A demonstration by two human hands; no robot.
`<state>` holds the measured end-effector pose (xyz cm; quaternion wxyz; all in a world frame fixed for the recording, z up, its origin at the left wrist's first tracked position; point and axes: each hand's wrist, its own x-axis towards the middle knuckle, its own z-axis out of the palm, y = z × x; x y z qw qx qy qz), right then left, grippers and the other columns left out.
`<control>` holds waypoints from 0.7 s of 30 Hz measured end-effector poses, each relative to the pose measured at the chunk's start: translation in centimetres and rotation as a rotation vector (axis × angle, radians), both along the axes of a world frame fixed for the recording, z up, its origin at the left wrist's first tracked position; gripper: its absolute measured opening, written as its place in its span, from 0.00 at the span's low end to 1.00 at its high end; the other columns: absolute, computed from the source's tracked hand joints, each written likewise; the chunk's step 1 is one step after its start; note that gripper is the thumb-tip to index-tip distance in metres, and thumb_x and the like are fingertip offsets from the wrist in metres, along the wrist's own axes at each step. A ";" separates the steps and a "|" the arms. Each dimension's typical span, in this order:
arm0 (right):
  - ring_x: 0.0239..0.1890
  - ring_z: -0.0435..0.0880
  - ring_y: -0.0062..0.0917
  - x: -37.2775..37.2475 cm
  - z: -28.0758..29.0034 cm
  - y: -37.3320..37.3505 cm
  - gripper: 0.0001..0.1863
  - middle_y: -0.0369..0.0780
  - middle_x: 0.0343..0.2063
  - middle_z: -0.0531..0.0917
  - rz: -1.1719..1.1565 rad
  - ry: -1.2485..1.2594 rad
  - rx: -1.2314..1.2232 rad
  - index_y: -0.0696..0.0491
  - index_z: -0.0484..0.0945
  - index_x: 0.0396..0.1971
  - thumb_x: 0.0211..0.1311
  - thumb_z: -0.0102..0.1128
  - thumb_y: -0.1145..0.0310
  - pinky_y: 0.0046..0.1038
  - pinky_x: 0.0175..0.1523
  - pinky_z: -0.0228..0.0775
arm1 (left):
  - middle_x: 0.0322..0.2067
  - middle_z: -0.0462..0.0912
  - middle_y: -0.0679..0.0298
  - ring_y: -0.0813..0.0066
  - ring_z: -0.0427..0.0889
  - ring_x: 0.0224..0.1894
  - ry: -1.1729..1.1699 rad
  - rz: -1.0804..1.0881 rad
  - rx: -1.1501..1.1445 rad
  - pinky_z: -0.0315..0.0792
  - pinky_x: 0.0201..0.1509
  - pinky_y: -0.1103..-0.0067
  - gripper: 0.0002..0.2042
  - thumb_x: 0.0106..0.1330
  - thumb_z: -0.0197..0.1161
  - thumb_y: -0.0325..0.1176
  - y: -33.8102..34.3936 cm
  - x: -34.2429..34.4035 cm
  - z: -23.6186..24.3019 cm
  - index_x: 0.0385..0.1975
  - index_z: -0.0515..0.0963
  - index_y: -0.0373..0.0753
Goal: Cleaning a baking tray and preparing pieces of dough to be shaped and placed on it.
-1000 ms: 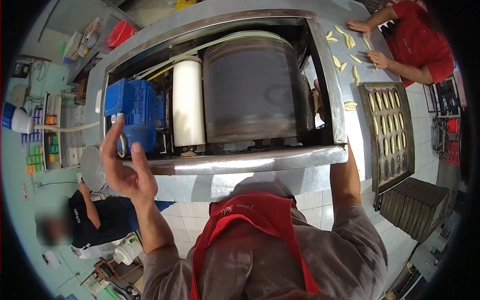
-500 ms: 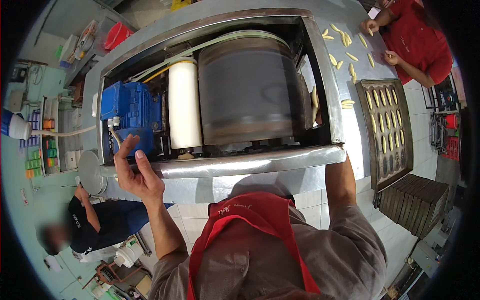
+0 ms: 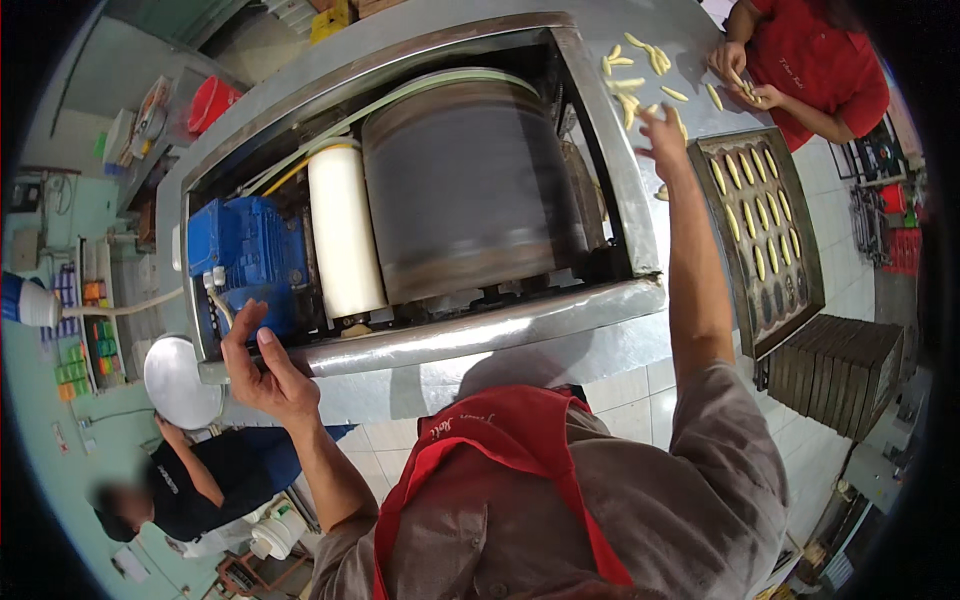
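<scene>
My left hand [image 3: 265, 362] rests at the near-left metal frame of a machine [image 3: 480, 320], fingers curled but apart, holding nothing visible. Inside the frame are a blue motor [image 3: 250, 240], a white roller [image 3: 342, 230] and a large dark drum [image 3: 470, 180]. My right hand [image 3: 662, 138] reaches past the frame's right side over the steel table [image 3: 590, 355], slightly blurred, fingers spread beside scattered pale elongated dough pieces [image 3: 627, 103].
A rimmed tray [image 3: 815, 292] holding rows of dough pieces is right of my forearm, with stacked trays [image 3: 830, 370] below. A co-worker in red [image 3: 810, 70] handles dough at upper right. A person in dark clothing [image 3: 230, 470] and a round metal plate [image 3: 183, 383] are at left.
My right hand has moved from the machine's right side, partly hidden, out and up toward the loose dough. My left hand moved slightly lower. The co-worker's hands came closer together with dough.
</scene>
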<state>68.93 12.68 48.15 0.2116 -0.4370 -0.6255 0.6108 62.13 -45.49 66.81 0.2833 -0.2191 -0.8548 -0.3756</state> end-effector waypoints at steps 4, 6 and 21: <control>0.56 0.85 0.56 3.1 -7.2 -1.5 0.59 0.67 0.50 0.83 0.219 -0.756 0.585 0.74 0.64 0.64 0.51 0.76 0.34 0.44 0.62 0.78 | 0.45 0.88 0.51 0.64 0.85 0.49 -0.002 0.015 0.022 0.75 0.58 0.71 0.14 0.77 0.56 0.29 0.0 0.8 -0.6 0.54 0.82 0.28; 0.61 0.81 0.59 3.5 -8.7 -4.0 0.54 0.68 0.57 0.78 0.310 -0.668 0.450 0.73 0.68 0.57 0.51 0.77 0.35 0.48 0.63 0.76 | 0.45 0.88 0.51 0.65 0.85 0.49 0.012 0.024 0.024 0.75 0.59 0.72 0.14 0.77 0.56 0.29 -0.5 0.7 -0.5 0.54 0.82 0.28; 0.41 0.87 0.40 3.9 -7.8 -6.5 0.11 0.44 0.37 0.86 0.476 -0.130 0.161 0.55 0.80 0.48 0.72 0.60 0.66 0.37 0.48 0.80 | 0.45 0.87 0.51 0.66 0.85 0.48 -0.002 -0.001 0.076 0.75 0.57 0.72 0.14 0.77 0.55 0.28 -0.6 -0.1 -0.9 0.53 0.82 0.27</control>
